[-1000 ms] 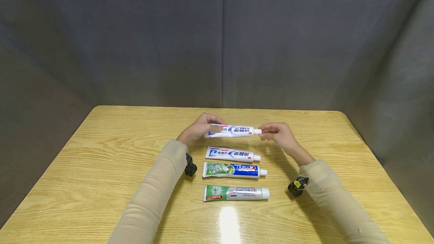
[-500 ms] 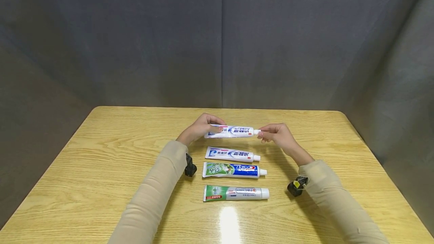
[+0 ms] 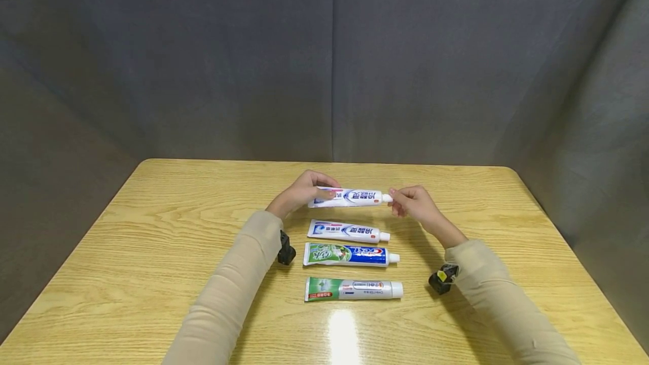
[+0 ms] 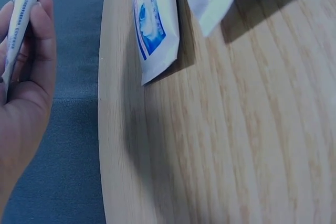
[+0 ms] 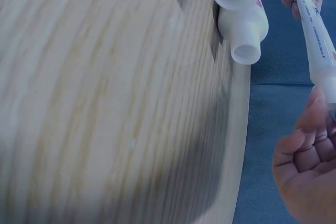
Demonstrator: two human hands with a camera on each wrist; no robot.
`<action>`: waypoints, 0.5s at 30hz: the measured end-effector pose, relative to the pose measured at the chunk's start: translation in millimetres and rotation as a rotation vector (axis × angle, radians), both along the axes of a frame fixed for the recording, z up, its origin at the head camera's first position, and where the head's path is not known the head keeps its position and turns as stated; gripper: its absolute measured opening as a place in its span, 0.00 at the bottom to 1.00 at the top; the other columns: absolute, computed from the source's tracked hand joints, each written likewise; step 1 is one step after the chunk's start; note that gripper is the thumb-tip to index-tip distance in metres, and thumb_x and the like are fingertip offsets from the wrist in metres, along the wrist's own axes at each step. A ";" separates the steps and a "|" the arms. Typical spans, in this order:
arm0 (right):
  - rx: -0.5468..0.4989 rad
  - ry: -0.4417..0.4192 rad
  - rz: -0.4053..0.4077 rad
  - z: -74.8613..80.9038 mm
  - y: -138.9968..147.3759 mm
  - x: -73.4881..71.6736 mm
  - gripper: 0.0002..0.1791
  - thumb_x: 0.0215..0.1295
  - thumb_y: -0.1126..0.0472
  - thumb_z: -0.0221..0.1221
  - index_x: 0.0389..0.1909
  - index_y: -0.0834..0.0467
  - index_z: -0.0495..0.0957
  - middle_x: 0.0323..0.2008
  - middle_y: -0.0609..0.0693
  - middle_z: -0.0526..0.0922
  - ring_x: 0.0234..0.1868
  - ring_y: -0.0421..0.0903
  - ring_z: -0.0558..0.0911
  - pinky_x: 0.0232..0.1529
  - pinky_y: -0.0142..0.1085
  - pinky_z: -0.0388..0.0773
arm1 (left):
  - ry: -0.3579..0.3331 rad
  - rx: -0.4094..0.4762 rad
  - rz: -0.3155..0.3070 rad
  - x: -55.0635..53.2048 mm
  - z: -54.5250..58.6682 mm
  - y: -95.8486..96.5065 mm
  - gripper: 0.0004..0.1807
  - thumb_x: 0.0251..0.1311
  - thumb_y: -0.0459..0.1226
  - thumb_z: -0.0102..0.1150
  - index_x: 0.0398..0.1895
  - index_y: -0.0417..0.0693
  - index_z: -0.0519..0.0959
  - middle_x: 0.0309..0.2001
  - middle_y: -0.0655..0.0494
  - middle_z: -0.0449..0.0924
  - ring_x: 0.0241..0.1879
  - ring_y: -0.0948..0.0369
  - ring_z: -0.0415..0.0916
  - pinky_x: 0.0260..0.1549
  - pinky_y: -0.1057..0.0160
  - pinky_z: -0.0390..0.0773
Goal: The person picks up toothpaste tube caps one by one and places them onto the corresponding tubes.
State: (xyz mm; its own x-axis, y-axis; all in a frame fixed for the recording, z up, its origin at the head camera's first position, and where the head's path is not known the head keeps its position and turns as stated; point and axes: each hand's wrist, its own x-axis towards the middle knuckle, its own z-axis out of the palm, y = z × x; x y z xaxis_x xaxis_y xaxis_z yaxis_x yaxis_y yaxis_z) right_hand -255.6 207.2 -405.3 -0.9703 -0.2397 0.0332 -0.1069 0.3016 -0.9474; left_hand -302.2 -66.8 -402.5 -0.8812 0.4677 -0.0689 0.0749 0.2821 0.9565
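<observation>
My left hand (image 3: 304,187) grips a white toothpaste tube (image 3: 355,197) near its flat end, thumb on top, above the far part of the table. The tube's white cap (image 3: 387,198) points right. The fingertips of my right hand (image 3: 416,204) are at this cap, pinching it, with the other fingers curled below. In the right wrist view the cap (image 5: 326,87) sits right at a blurred fingertip, partly cut off by the frame edge. A matching white tube (image 3: 349,231) lies below the held one, face up.
A blue and green toothpaste tube (image 3: 350,254) and a silver and green tube (image 3: 353,289) lie nearer on the wooden table (image 3: 152,275), caps to the right, roughly parallel. Dark cloth (image 3: 324,61) hangs behind the table's far edge.
My right hand's fingers have shifted and turned at the cap, now more on its upper end. The held tube has moved very slightly right. The tubes on the table stay in place.
</observation>
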 end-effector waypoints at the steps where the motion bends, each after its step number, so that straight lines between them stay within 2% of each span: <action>1: 0.002 -0.009 -0.006 0.2 -0.3 0.4 0.23 0.68 0.59 0.48 0.26 0.77 0.75 0.15 0.51 0.76 0.16 0.40 0.73 0.21 0.35 0.74 | -0.002 -0.001 0.000 0.0 0.0 0.2 0.11 0.53 0.27 0.57 0.41 0.40 0.81 0.44 0.51 0.79 0.46 0.57 0.73 0.49 0.60 0.69; 5: 0.011 -0.006 -0.015 1.1 0.0 1.6 0.22 0.68 0.58 0.49 0.33 0.78 0.74 0.20 0.55 0.79 0.20 0.42 0.75 0.26 0.37 0.76 | -0.012 0.006 0.007 -0.3 -1.5 0.5 0.11 0.54 0.28 0.57 0.41 0.40 0.81 0.44 0.52 0.79 0.46 0.58 0.73 0.49 0.60 0.69; 10: -0.017 0.017 0.022 2.1 2.5 2.6 0.17 0.63 0.66 0.54 0.47 0.75 0.71 0.33 0.64 0.79 0.29 0.47 0.80 0.34 0.41 0.78 | -0.027 0.032 0.016 -1.2 -4.3 -0.4 0.10 0.55 0.28 0.57 0.41 0.40 0.81 0.44 0.51 0.79 0.45 0.58 0.74 0.46 0.62 0.71; 15: -0.004 0.086 0.036 2.5 3.9 2.8 0.17 0.58 0.72 0.56 0.48 0.74 0.70 0.35 0.68 0.78 0.28 0.48 0.81 0.33 0.41 0.78 | -0.034 0.058 0.012 -1.0 -4.1 -0.9 0.11 0.55 0.28 0.57 0.42 0.38 0.80 0.45 0.50 0.78 0.46 0.57 0.73 0.47 0.62 0.70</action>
State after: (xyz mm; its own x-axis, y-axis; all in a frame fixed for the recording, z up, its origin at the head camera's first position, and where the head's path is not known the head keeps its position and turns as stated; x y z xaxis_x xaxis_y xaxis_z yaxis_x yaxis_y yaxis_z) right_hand -252.7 211.1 -402.8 -0.9544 -0.2744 0.1174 -0.1991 0.2923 -0.9354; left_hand -303.3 -67.7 -406.6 -0.8841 0.4616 -0.0722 0.0391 0.2271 0.9731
